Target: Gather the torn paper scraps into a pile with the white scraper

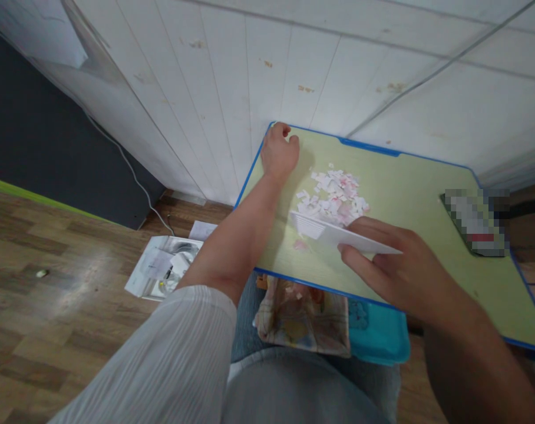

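Pinched firmly now — a white card is gripped between thumb and fingers of the right hand, tilted above the table. Paper scraps are heaped at its twelve o'clock; at ten, the left hand is held half-curled, thumb parted.

Left grip curled, right grip pinched

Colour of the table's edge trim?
Blue, around the pale yellow-green tabletop; the head view shows the trim best.
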Motion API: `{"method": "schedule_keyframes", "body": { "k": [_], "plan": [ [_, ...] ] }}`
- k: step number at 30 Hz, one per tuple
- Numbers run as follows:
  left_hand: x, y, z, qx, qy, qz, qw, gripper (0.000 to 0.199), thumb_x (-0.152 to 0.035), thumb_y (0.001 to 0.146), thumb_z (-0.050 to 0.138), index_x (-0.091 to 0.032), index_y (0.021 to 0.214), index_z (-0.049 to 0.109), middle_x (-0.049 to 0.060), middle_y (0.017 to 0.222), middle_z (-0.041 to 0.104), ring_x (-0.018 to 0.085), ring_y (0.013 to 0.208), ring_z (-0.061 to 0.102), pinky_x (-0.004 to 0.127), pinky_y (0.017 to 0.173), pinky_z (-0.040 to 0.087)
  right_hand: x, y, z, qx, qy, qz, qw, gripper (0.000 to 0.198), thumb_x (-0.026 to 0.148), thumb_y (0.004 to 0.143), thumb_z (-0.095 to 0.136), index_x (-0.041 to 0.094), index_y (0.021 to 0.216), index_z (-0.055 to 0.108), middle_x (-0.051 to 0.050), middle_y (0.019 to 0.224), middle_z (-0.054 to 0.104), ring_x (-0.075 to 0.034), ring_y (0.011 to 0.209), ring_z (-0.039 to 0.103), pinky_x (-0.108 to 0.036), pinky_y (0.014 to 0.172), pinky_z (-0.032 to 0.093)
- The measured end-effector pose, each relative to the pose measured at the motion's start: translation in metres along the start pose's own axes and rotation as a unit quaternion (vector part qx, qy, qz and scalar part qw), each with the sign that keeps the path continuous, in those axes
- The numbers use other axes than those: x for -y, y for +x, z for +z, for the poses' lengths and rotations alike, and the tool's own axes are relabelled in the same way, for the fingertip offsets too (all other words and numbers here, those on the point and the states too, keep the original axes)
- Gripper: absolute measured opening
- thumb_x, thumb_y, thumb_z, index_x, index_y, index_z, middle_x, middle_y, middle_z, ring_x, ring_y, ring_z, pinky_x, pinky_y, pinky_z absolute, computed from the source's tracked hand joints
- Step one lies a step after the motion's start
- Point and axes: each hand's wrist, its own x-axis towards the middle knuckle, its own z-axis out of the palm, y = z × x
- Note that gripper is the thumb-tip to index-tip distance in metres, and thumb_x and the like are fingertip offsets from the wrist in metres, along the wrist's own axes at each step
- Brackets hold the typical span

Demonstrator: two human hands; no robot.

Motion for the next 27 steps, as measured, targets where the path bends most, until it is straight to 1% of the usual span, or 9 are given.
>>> {"method": "schedule_keyframes", "body": {
  "k": [2, 4, 9, 12, 14, 18, 22, 25, 27],
  "plan": [
    [-0.001, 0.000, -0.001, 0.005, -0.006, 0.002, 1.000, 0.019, -0.014, 0.099, 0.073, -0.029, 0.108, 0.068, 0.006, 0.120, 0.076, 0.030, 0.136, 0.070, 0.049, 0.128, 0.050, 0.000, -0.007, 0.001, 0.025, 0.010, -0.021, 0.999, 0.021, 0.022, 0.110, 0.056, 0.024, 0.108, 0.077, -0.006, 0.104, 0.083, -0.025, 0.092, 0.081, -0.038, 0.078, 0.059],
    [-0.001, -0.001, -0.002, 0.009, -0.013, 0.010, 1.000, 0.018, -0.014, 0.100, 0.073, -0.029, 0.109, 0.068, 0.006, 0.121, 0.075, 0.029, 0.138, 0.069, 0.050, 0.129, 0.049, 0.001, -0.014, -0.002, 0.037, 0.016, -0.025, 0.999, 0.020, 0.021, 0.111, 0.058, 0.024, 0.112, 0.077, -0.006, 0.108, 0.084, -0.025, 0.095, 0.082, -0.037, 0.081, 0.060],
    [0.004, 0.001, 0.000, 0.008, -0.015, 0.026, 1.000, 0.015, -0.016, 0.103, 0.074, -0.027, 0.110, 0.067, 0.006, 0.121, 0.074, 0.029, 0.139, 0.069, 0.051, 0.132, 0.047, 0.003, -0.024, -0.009, -0.007, 0.023, -0.023, 0.999, 0.017, 0.021, 0.112, 0.060, 0.025, 0.113, 0.076, -0.006, 0.110, 0.083, -0.023, 0.091, 0.082, -0.034, 0.075, 0.060],
    [0.006, 0.002, 0.001, 0.009, -0.007, 0.018, 1.000, 0.017, -0.015, 0.101, 0.074, -0.028, 0.110, 0.067, 0.006, 0.122, 0.074, 0.028, 0.137, 0.070, 0.048, 0.130, 0.049, 0.001, -0.023, -0.007, 0.017, 0.021, -0.025, 0.999, 0.017, 0.019, 0.111, 0.059, 0.024, 0.109, 0.075, -0.005, 0.105, 0.082, -0.023, 0.090, 0.081, -0.034, 0.076, 0.059],
    [0.005, 0.002, 0.001, 0.008, 0.001, 0.008, 1.000, 0.020, -0.011, 0.099, 0.073, -0.028, 0.109, 0.067, 0.006, 0.121, 0.075, 0.028, 0.135, 0.070, 0.048, 0.128, 0.050, -0.003, -0.022, -0.005, 0.015, 0.001, -0.023, 1.000, 0.018, 0.020, 0.111, 0.059, 0.024, 0.108, 0.076, -0.005, 0.104, 0.082, -0.024, 0.090, 0.081, -0.036, 0.076, 0.059],
    [0.003, 0.002, 0.001, 0.007, 0.001, -0.001, 1.000, 0.023, -0.008, 0.097, 0.072, -0.028, 0.107, 0.067, 0.006, 0.119, 0.074, 0.028, 0.134, 0.070, 0.049, 0.128, 0.050, -0.006, -0.023, -0.005, -0.029, -0.019, -0.003, 0.999, 0.016, 0.025, 0.111, 0.061, 0.023, 0.109, 0.077, -0.007, 0.105, 0.082, -0.025, 0.088, 0.081, -0.037, 0.074, 0.059],
    [0.004, 0.002, 0.001, 0.005, 0.000, 0.011, 1.000, 0.023, -0.009, 0.097, 0.073, -0.028, 0.107, 0.067, 0.006, 0.117, 0.074, 0.028, 0.134, 0.070, 0.048, 0.127, 0.050, -0.002, -0.023, -0.004, 0.006, 0.051, 0.009, 0.999, 0.017, 0.022, 0.111, 0.061, 0.025, 0.113, 0.077, -0.006, 0.109, 0.083, -0.023, 0.095, 0.082, -0.036, 0.081, 0.062],
    [0.004, 0.001, 0.001, 0.002, 0.005, 0.013, 1.000, 0.022, -0.011, 0.097, 0.073, -0.029, 0.109, 0.068, 0.006, 0.118, 0.074, 0.028, 0.134, 0.070, 0.047, 0.127, 0.050, 0.000, -0.024, -0.001, 0.029, 0.057, -0.007, 0.998, 0.020, 0.020, 0.108, 0.063, 0.025, 0.120, 0.079, -0.007, 0.116, 0.083, -0.025, 0.103, 0.081, -0.038, 0.089, 0.063],
    [0.003, 0.000, 0.001, 0.001, 0.006, 0.011, 1.000, 0.021, -0.012, 0.098, 0.073, -0.029, 0.110, 0.068, 0.006, 0.119, 0.074, 0.027, 0.133, 0.070, 0.047, 0.127, 0.050, 0.000, -0.027, -0.001, 0.044, 0.052, -0.020, 0.997, 0.023, 0.021, 0.106, 0.065, 0.025, 0.124, 0.079, -0.008, 0.119, 0.083, -0.027, 0.105, 0.080, -0.040, 0.090, 0.063]
  ]
}}
